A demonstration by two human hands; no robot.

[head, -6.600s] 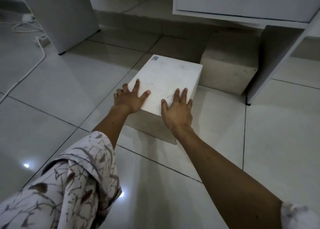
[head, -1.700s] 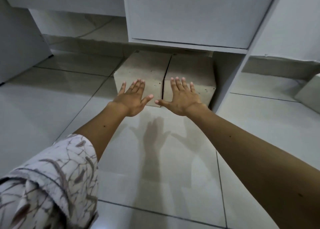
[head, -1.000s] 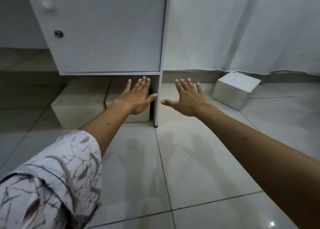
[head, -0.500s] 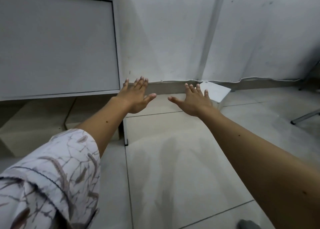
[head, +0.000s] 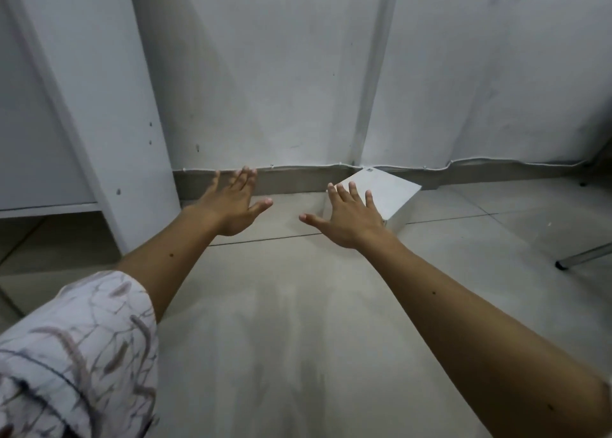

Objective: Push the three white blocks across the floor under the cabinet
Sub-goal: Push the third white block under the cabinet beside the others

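One white block [head: 387, 194] sits on the tiled floor against the skirting of the back wall, turned corner-on, with a small label on its top. My right hand [head: 347, 217] is stretched out with straight, spread fingers in front of the block's left part; whether it touches the block I cannot tell. My left hand [head: 233, 205] hovers flat and spread to the block's left, holding nothing. The white cabinet [head: 82, 106] stands at the left, with a dark gap beneath its bottom edge. No other block is clearly in view.
A white wall [head: 298, 73] with a thin cable along its skirting closes the far side. A metal furniture leg [head: 583, 257] rests on the floor at the right. Pale floor tiles [head: 298, 321] spread between my arms.
My view has swung right, away from the two blocks under the cabinet. The third block by the wall is now larger and closer, and both open hands have moved toward it.
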